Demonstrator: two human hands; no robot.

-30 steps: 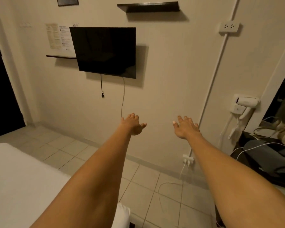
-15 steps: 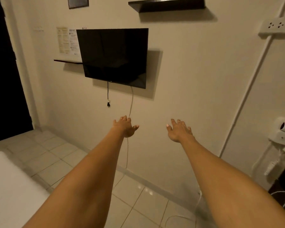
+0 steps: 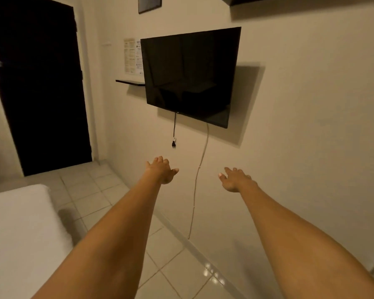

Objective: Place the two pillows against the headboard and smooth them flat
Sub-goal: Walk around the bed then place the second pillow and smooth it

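At the far left a dark doorway (image 3: 41, 87) opens in the wall, and below it the white corner of the bed (image 3: 20, 234) reaches into view, bare sheet with nothing lying on it in the part that shows. Past the bed's edge runs the pale tiled floor (image 3: 99, 190). The left hand (image 3: 161, 170) is held out in the air in front of the body, its fingers (image 3: 160, 159) spread loosely and holding nothing. Above and between the two hands a black television (image 3: 190, 74) hangs on the cream wall, with a short plug lead (image 3: 174, 134) and a longer pale cable (image 3: 200, 178) dangling below it. The right hand (image 3: 235, 180) is stretched forward in the same way, fingers splayed and empty, well apart from the left. Neither pillow is in view, nor is the headboard, so where they lie cannot be told from here. Judging by that, the task looks barely begun or not begun at all: both pillows would still have to be found, picked up, set against the headboard and pressed flat, and the person faces away from most of the bed.
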